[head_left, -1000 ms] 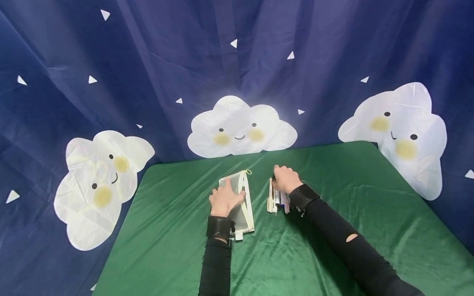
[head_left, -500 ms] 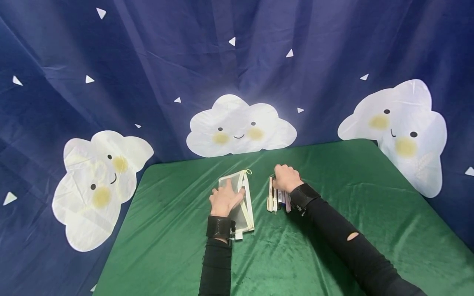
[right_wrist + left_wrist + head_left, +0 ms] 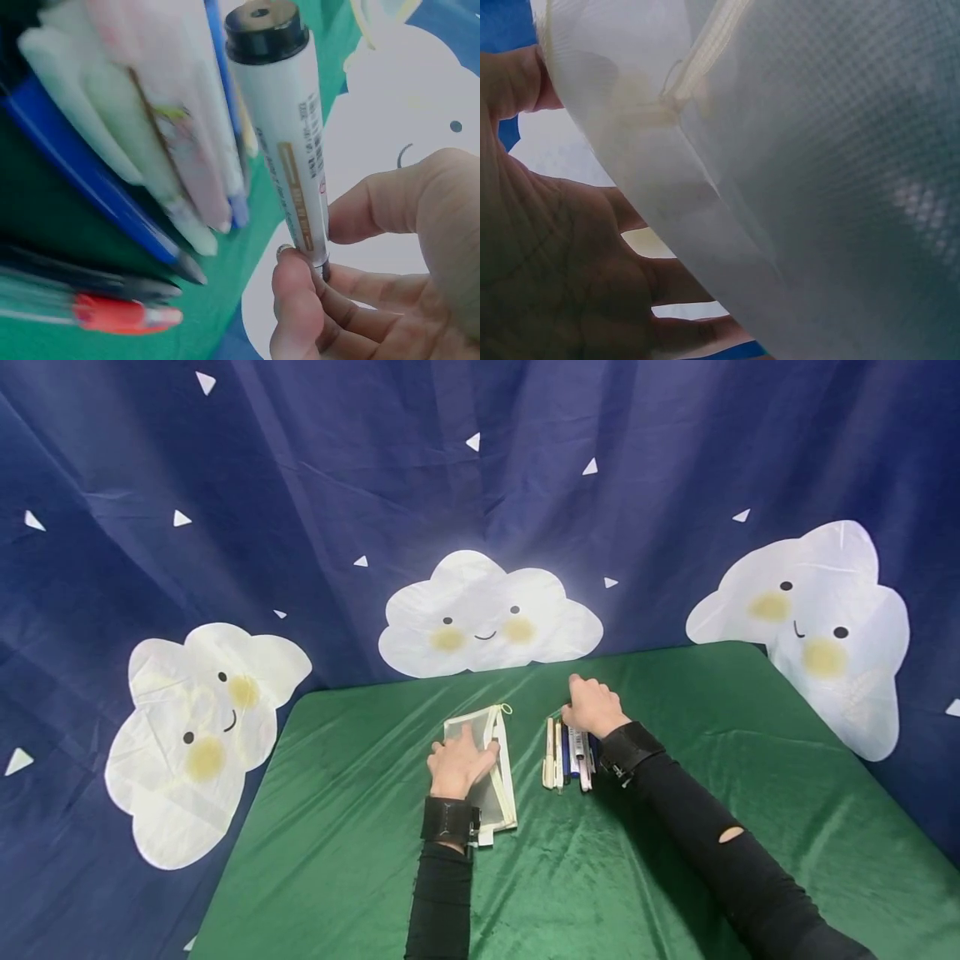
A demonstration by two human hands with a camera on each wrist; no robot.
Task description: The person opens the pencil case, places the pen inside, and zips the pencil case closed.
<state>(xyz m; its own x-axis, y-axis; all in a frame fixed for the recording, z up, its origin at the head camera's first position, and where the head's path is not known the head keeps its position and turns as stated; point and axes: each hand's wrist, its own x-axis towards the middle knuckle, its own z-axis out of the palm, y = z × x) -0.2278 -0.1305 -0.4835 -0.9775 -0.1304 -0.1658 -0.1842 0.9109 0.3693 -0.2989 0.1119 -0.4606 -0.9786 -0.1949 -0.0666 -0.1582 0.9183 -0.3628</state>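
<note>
In the head view, my left hand (image 3: 457, 763) rests on a translucent mesh zipper pouch (image 3: 491, 810), its fingers spread over it. The left wrist view shows the pouch's pale fabric (image 3: 697, 187) close up, with the fingers partly hidden behind its edge. My right hand (image 3: 595, 708) pinches a white marker (image 3: 289, 142) with black ends and a brown printed stripe, between thumb and fingers. Under that hand lies a row of several pens (image 3: 557, 756). Among them, the right wrist view shows a blue pen (image 3: 90, 176), a pink one (image 3: 184, 127) and a red-tipped one (image 3: 120, 313).
A green cloth (image 3: 337, 860) covers the table. Behind it hangs a dark blue curtain (image 3: 420, 460) with smiling white clouds. A yellow loop (image 3: 506, 709) sits at the pouch's far corner, left of the pens.
My right hand has moved slightly away from me and to the right, and the white marker now shows beneath it over the pens. My left hand stays on the pouch.
</note>
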